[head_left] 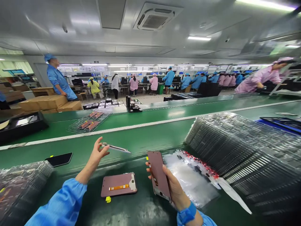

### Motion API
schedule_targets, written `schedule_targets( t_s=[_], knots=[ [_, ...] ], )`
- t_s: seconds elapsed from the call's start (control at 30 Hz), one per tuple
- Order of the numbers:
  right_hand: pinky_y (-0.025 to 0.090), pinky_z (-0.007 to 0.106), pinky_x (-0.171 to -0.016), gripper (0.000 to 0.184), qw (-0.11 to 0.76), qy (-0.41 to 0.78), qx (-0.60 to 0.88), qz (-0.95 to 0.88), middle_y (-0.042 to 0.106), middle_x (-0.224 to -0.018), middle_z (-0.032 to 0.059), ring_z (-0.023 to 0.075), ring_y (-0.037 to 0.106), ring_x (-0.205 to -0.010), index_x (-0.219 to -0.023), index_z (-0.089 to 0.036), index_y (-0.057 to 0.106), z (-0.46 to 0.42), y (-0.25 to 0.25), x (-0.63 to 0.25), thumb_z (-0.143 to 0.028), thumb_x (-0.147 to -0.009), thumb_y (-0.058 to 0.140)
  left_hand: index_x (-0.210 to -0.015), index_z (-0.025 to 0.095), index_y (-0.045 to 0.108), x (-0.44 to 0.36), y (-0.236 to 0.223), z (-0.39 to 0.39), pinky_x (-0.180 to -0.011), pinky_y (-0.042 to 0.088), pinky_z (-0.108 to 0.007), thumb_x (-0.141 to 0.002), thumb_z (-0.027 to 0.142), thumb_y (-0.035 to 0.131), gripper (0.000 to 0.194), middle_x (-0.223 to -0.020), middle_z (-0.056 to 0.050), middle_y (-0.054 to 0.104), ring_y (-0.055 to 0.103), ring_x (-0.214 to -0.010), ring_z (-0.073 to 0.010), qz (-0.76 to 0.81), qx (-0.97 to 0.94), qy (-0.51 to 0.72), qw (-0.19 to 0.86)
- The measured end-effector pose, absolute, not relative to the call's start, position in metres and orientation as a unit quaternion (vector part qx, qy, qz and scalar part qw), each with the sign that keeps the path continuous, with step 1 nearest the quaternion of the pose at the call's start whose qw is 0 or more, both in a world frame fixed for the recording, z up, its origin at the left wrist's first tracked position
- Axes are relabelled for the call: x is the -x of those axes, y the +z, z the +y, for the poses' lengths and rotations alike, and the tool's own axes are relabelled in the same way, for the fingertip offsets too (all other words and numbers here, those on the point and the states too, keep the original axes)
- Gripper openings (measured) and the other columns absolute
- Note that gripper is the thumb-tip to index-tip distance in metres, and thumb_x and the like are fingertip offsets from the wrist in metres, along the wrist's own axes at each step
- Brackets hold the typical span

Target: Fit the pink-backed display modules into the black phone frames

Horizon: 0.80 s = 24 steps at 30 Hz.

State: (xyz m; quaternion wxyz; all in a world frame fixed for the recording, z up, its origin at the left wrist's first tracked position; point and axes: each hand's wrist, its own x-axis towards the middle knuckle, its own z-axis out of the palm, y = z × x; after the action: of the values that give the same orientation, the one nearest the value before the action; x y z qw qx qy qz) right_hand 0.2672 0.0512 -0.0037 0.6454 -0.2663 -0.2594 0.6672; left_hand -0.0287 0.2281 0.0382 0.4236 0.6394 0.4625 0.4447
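Note:
My left hand [98,154] is raised over the green bench, pinching a thin, flat phone-sized panel [119,148] by one end; the panel shows nearly edge-on. In my right hand [176,187] is a phone screen [158,169], its brownish back turned toward me and a flex cable along it, gripped by its long sides. Between my forearms a second phone screen [119,185] lies back up on the dark mat, with an orange flex cable and a yellow tab [108,199] at its lower edge.
Stacked clear plastic trays [225,147] rise at the right, beside plastic bags [188,179] with red edges. More trays [21,185] stand at the near left, below a dark phone screen [60,159]. Across the bench lies a tray of screens [90,121]. Several co-workers are beyond.

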Motion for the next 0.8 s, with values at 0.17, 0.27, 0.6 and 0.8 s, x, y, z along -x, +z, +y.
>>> schedule_targets(
  t_s=[0.17,0.27,0.6,0.8],
  knots=[
    [0.053,0.040,-0.096,0.060,0.642,0.543,0.326,-0.432,0.063,-0.133,0.0100,0.0279,0.063,-0.114,-0.128,-0.028,0.063,0.035,0.010,-0.271,-0.053,-0.075,0.079,-0.141,0.027,0.044,0.049,0.043,0.129,-0.086,0.056,-0.035,-0.064,0.050,0.084,0.089,-0.137,-0.013,0.055,0.061,-0.115,-0.0307,0.379,-0.499,0.476,0.617],
    [0.052,0.043,-0.097,0.066,0.598,0.485,0.343,-0.538,0.061,-0.135,0.0103,0.0292,0.062,-0.115,-0.134,-0.033,0.058,0.022,0.021,-0.267,-0.060,-0.076,0.076,-0.132,0.025,0.057,0.045,0.039,0.079,-0.096,0.051,-0.037,-0.057,0.048,0.090,0.086,-0.141,-0.015,0.055,0.056,-0.123,-0.0358,0.325,-0.464,0.450,0.690],
    [0.042,0.045,-0.107,0.061,0.423,0.386,0.336,-0.748,0.050,-0.145,0.0097,0.0309,0.052,-0.129,-0.138,-0.038,0.054,-0.004,0.042,-0.238,-0.051,-0.082,0.074,-0.137,0.030,0.054,0.028,0.029,0.029,-0.107,0.041,-0.043,-0.060,0.050,0.088,0.087,-0.135,-0.011,0.060,0.052,-0.128,-0.0352,0.278,-0.465,0.398,0.741],
    [0.043,0.046,-0.106,0.063,0.378,0.402,0.338,-0.763,0.050,-0.143,0.0128,0.0323,0.052,-0.128,-0.138,-0.033,0.056,-0.002,0.043,-0.235,-0.054,-0.081,0.073,-0.137,0.034,0.053,0.023,0.035,0.027,-0.106,0.042,-0.040,-0.064,0.046,0.087,0.082,-0.139,-0.008,0.059,0.053,-0.128,-0.0319,0.237,-0.489,0.379,0.749]
  ],
)
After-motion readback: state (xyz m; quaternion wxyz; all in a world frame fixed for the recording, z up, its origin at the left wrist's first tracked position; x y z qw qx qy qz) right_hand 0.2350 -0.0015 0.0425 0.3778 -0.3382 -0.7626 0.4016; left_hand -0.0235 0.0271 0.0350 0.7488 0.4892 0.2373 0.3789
